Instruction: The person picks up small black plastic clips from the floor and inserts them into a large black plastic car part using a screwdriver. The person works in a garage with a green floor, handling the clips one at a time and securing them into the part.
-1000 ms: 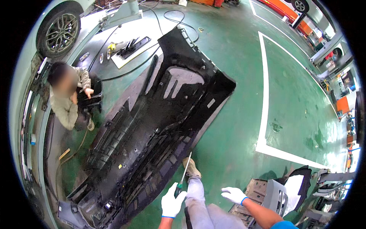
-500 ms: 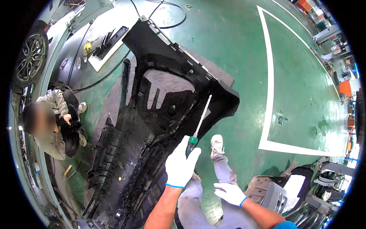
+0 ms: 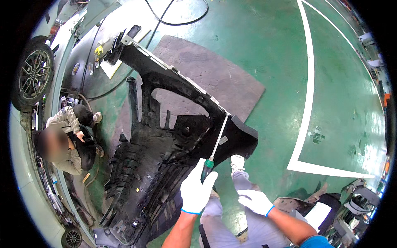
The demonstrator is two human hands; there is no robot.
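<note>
My left hand (image 3: 197,189), in a white glove with a blue cuff, is wrapped around the green and dark handle of a screwdriver (image 3: 216,142). Its long metal shaft points away from me, and the tip appears at the far edge of a large black car bumper (image 3: 165,84); whether they touch I cannot tell. The bumper lies with its ribbed inner side showing and has a big opening in its middle. My right hand (image 3: 255,201), gloved alike, is held over my right thigh with its fingers loosely stretched and nothing in it.
Beneath the bumper is a grey mat (image 3: 215,66) on the green floor. A person (image 3: 68,128) crouches at left near a car wheel (image 3: 35,68). A black hose (image 3: 182,24) curls at the back, near a spray bottle (image 3: 98,56). Car parts (image 3: 320,213) stand at lower right.
The bumper has shifted toward me and left relative to the mat, baring more of it. The screwdriver tip now meets the bumper's far edge in view. My head view has shifted too.
</note>
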